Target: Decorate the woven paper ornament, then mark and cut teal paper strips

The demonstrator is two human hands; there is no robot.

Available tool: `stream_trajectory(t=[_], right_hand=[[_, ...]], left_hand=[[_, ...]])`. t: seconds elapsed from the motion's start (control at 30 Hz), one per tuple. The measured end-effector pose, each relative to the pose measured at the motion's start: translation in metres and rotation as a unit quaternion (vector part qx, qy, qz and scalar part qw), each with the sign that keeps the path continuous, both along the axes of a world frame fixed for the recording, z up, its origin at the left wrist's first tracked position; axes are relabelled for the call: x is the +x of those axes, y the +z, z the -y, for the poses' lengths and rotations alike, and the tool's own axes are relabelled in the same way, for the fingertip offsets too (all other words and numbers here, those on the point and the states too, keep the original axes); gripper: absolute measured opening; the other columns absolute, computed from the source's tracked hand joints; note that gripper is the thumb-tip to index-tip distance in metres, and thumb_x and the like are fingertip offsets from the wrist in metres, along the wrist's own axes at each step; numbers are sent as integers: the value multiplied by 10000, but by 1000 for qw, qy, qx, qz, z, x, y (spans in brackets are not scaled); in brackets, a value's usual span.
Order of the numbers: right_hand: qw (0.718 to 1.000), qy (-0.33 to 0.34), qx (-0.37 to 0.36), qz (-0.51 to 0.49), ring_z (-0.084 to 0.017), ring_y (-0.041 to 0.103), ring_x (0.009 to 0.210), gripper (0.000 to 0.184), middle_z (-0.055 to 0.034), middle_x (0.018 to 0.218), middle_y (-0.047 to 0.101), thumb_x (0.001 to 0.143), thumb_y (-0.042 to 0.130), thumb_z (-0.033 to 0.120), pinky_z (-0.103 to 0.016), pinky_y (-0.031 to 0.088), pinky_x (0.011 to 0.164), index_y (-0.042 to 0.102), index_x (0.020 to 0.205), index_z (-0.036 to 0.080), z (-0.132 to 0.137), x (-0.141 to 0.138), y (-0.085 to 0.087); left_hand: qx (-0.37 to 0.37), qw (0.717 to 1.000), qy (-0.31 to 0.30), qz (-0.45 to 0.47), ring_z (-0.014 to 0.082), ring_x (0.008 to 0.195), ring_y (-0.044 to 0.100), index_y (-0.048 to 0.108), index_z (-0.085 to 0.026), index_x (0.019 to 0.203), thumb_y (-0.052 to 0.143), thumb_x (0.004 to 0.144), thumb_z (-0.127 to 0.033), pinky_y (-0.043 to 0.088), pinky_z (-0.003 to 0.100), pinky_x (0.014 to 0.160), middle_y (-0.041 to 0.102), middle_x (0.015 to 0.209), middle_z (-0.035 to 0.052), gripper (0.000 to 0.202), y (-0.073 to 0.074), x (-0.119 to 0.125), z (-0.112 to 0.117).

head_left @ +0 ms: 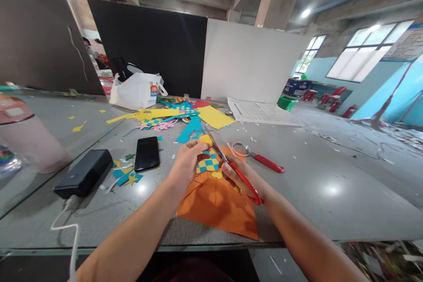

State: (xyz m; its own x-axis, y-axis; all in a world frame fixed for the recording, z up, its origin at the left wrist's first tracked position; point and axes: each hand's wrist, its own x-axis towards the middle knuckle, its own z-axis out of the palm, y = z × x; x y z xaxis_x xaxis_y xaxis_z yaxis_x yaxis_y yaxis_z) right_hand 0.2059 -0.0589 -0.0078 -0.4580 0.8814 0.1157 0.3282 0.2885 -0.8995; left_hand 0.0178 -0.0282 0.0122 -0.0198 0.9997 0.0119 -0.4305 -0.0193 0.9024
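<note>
1. A long grey work table (307, 176) fills the room's near half, and its near edge runs just in front of the person. Far off, a black board (145, 44) and a white board (251, 61) stand side by side. Beyond the far left end of the black board, a person (87, 48) is small and hard to make out.
2. An orange paper sheet (214, 209) lies flat at the near edge, partly under both hands, with thin red lines across it.
3. Far along the table, a jumble of coloured paper scraps (172, 116) spreads in front of a white plastic bag (135, 92).
4. To the left, a black power bank (84, 172) lies with a white cable (68, 229) trailing off the near edge, just beside a black phone (147, 154).
5. The left hand (187, 163) curls, thumb and fingers pinching a small yellow paper piece (205, 140) above a blue-and-yellow woven paper square (207, 162); the fingertips are partly hidden.
6. The right hand (239, 176) grips red-handled scissors (243, 176), fingers closed through the loops. The blade tips (211, 141) meet the yellow piece, but whether they are cutting it is hard to tell.
</note>
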Motion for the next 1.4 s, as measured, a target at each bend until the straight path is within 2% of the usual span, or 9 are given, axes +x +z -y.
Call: stream_trajectory(t=[0.3,0.83,1.2,1.4], right_hand=[[1000,-12,-7,-2,-110,419,506,663,68,618,434,896,472,852,-258,337,483,526,1010,201,7,-1,8],[999,-23,7,39,-115,403,524,658,54,631,434,888,488,852,-261,297,480,541,978,202,9,4,14],[995,-19,52,79,-128,436,588,633,30,680,474,914,470,828,-278,314,540,551,926,200,3,9,10],[995,-26,48,87,-132,435,584,614,35,680,455,926,470,808,-288,316,549,551,936,199,4,9,12]], left_hand=[[0,1000,-10,-6,180,680,638,753,-164,638,805,514,-266,517,267,583,708,712,77,168,2,-1,0],[-21,999,-27,-25,189,676,650,737,-157,636,807,488,-258,519,274,570,729,749,96,192,4,-6,-2],[-26,998,-35,-47,189,687,655,749,-122,641,793,464,-275,522,256,541,717,753,99,238,7,-9,-2],[-23,998,-39,-53,192,700,651,762,-132,636,792,465,-271,529,255,543,721,761,100,223,7,-9,-2]])
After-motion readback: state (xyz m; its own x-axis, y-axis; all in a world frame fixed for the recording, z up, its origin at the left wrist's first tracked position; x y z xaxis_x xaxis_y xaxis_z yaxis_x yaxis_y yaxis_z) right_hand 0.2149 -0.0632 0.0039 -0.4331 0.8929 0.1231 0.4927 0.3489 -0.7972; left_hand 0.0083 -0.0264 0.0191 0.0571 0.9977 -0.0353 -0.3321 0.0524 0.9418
